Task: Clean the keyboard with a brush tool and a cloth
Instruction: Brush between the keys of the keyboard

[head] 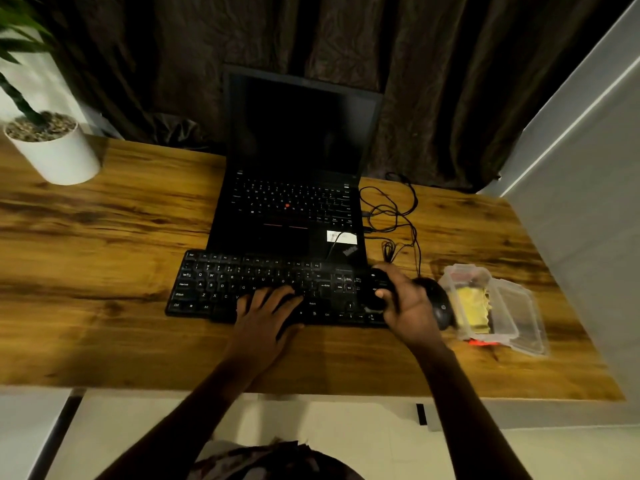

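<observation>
Flat left hand (266, 318) on one keyboard (221, 282); right hand (410, 308) grips one black tool (379, 289). Right of it, one clear case (523, 323) holds a yellow cloth (472, 306).

Dark object (379, 289) held in right grip (410, 301): black on black, kind not tellable. Right grip hides right end of keyboard (242, 277) and part of mouse (441, 304). Left grip (266, 317) covers lower middle keys. Plastic case (512, 308) blurred, yellow contents unclear. Sticker (341, 237) on laptop (294, 206) unreadable. Plant (20, 36) cut by left and top edges.
</observation>
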